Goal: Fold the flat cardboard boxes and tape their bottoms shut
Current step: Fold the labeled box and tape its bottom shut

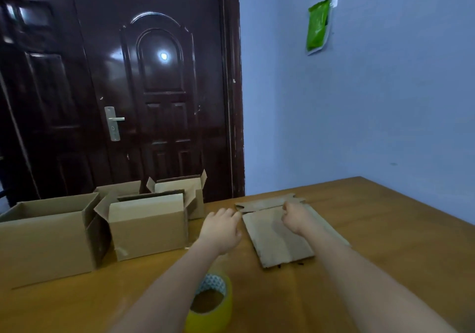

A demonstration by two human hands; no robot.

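A flat cardboard box [277, 240] lies on the wooden table [385, 229] right of centre, with a second flat piece [264, 202] just behind it. My right hand [295, 215] has its fingers curled over the far edge of the near flat box. My left hand [222, 227] reaches toward that box's far left corner, fingers curled at the edge. A roll of yellow tape [209, 307] stands near the front, partly under my left forearm. Several folded boxes stand on the left.
Folded boxes: a large one [43, 237] at far left, a middle one [147, 229], two smaller behind [177, 188]. A dark door [115, 88] stands behind the table and a blue wall on the right.
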